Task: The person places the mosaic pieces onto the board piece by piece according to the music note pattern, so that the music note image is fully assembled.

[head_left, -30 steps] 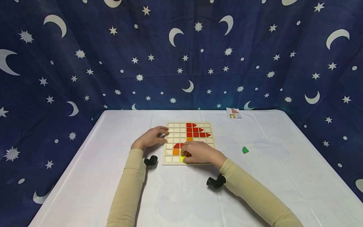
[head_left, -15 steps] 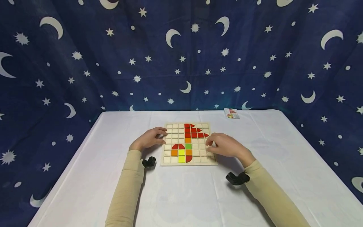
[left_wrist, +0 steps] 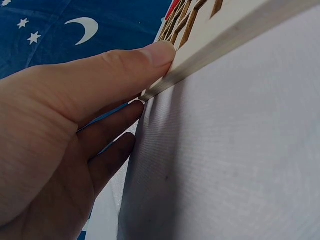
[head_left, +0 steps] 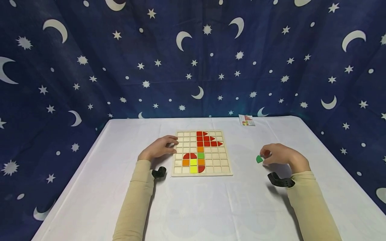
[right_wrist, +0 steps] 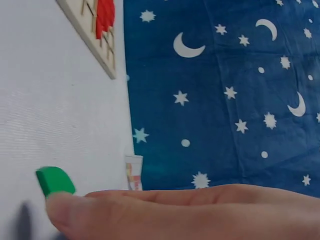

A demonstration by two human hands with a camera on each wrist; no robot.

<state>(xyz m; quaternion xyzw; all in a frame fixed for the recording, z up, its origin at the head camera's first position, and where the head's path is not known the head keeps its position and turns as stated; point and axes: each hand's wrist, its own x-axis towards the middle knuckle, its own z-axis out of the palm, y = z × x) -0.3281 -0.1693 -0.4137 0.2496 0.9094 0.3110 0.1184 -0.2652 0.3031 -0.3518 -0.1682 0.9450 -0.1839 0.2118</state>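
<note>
My left hand (head_left: pixel 158 148) steadies the left side of the wooden grid board (head_left: pixel 184 175). In the left wrist view the thumb (left_wrist: pixel 160 52) rests on the board's rim, and the fingers lie loosely beside its edge. Red, orange, yellow and green tiles fill part of the grid, with a row of red ones (head_left: pixel 207 144) near the upper right. Right of the board, my right hand (head_left: pixel 278 155) is at a green quarter-circle tile (head_left: pixel 259 159), thumb and fingertips close around it. The thumb (right_wrist: pixel 62 207) partly covers this tile in the right wrist view; whether it is pinched is unclear.
A small printed card (head_left: pixel 247 120) with a coloured pattern lies near the table's back edge. White cloth covers the table (head_left: pixel 199 207). Behind it hangs a dark blue curtain (head_left: pixel 169 77) with moons and stars.
My right hand has left the board's lower tiles and moved right across the table to the green tile. My left hand has stayed at the board's left edge.
</note>
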